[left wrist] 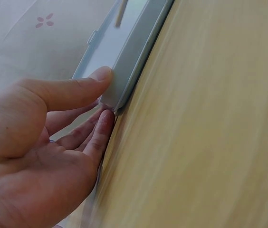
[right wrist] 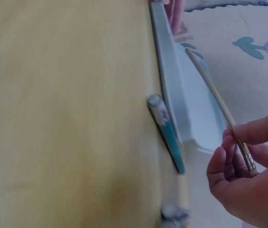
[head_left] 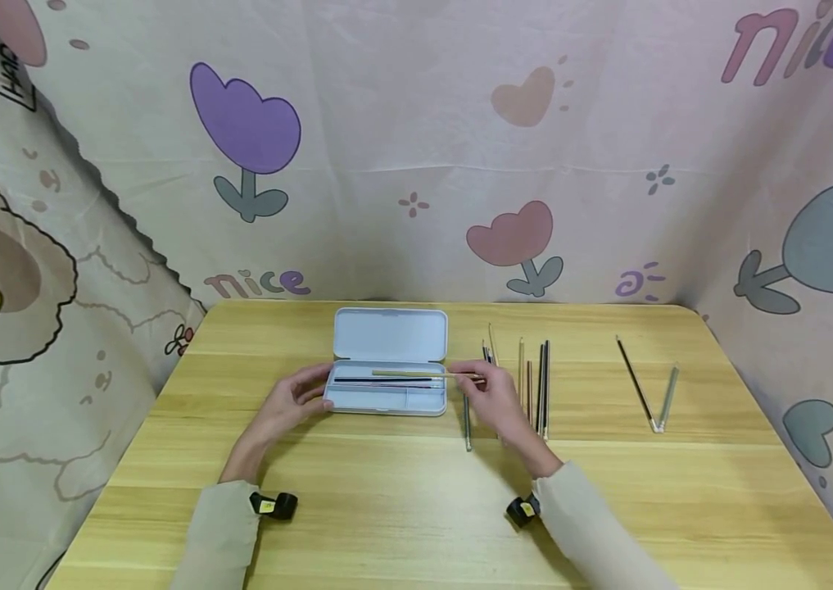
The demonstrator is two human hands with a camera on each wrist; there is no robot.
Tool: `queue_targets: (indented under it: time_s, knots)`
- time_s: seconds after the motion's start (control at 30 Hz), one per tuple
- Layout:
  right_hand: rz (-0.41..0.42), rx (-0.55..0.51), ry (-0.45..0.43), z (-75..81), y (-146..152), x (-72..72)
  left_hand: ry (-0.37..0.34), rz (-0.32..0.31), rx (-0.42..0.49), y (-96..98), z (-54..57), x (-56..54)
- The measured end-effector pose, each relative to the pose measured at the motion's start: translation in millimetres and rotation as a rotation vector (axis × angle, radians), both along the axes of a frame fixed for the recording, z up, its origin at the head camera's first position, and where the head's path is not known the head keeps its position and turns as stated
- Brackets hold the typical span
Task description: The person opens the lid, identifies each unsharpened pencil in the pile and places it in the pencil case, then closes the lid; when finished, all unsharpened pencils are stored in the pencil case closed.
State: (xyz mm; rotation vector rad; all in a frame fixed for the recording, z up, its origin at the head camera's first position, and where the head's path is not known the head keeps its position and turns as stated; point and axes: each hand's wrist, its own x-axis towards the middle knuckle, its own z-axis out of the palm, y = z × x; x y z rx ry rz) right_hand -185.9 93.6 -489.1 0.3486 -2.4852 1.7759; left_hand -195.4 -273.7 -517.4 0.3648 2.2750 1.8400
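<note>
Above the open case (head_left: 368, 400), tan pencil (head_left: 410, 374) roughly parallel to its long side.
Right hand (head_left: 494, 398), at the case's right end, pinches the pencil near its ferrule; shaft points leftward from the grip. Left hand (head_left: 289, 406) grips the opposite end, thumb on the rim.

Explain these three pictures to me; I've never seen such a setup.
No machine here: a person works bare-handed. The wide picture comes from a camera worn on the head; the two close ones from small black wrist cameras. The left hand holds the left end of an open, pale blue, rectangular, plastic-looking case; the right hand pinches a slim tan pencil above it. Slim pencils lie inside the case, and more dark and light pencils lie on the yellowish wood-grain table.
</note>
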Motion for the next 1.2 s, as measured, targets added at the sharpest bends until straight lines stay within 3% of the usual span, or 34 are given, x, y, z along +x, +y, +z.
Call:
queue_targets:
  time_s: [0.27,0.6,0.97,1.2]
  knots:
    - [-0.03,0.053,0.007,-6.6,-26.0,-12.4,0.01,-0.006,0.01,-1.3,-1.5,1.3]
    - [0.06,0.142,0.03,-7.6,-44.4,-20.5,-0.005,-0.006,0.021,-2.7,-3.7,0.4]
    - [0.092,0.231,0.082,-10.3,-58.8,-26.7,0.005,-0.016,0.024,-2.3,-2.3,0.0]
    - [0.086,0.271,0.054,-8.4,-58.9,-28.4,0.014,-0.023,0.024,-1.1,-1.7,-1.1]
